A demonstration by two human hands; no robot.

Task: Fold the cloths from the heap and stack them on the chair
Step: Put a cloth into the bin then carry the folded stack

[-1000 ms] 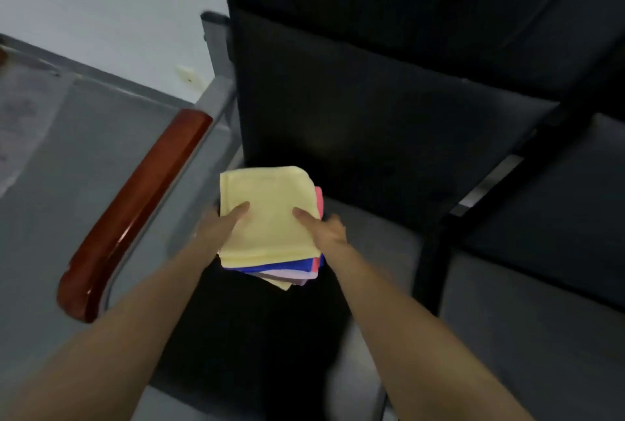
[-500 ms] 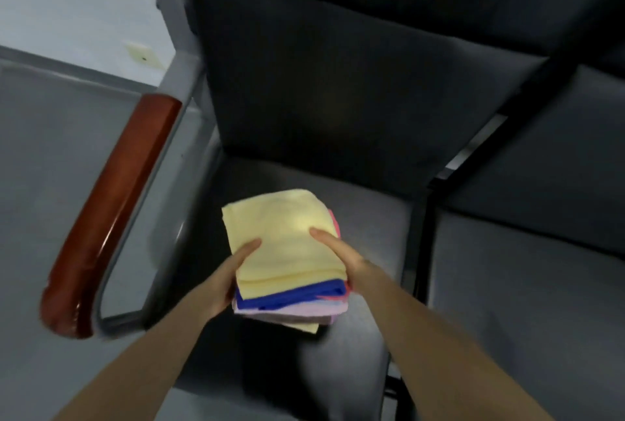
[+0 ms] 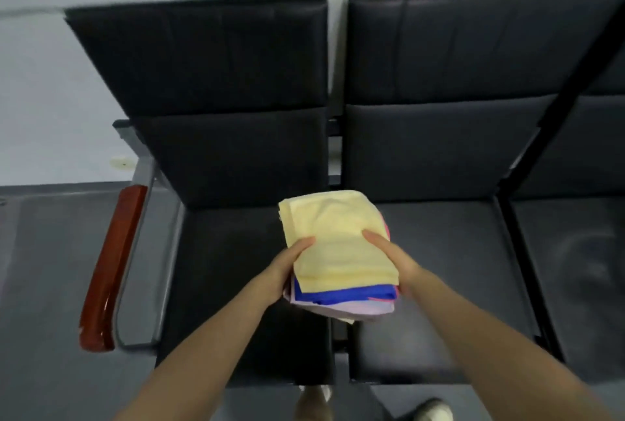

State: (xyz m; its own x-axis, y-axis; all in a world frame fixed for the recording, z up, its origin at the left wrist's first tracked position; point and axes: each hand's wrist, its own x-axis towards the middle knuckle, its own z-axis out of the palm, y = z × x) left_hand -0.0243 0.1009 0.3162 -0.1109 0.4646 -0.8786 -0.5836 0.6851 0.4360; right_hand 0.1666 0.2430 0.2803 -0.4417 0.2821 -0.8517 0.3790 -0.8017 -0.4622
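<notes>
Stack [image 3: 341,251] of folded cloths, yellow uppermost.

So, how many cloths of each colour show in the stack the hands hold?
Yellow, top: 1
Blue: 1
Pink: 1
Lilac: 1
Pale yellow, bottom: 1
Total visible: 5; more may be hidden.

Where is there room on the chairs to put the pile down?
Both black seats are bare: the left seat beside the wooden armrest, and the middle seat. Both hands hold the cloth stack above the gap between them.
</notes>
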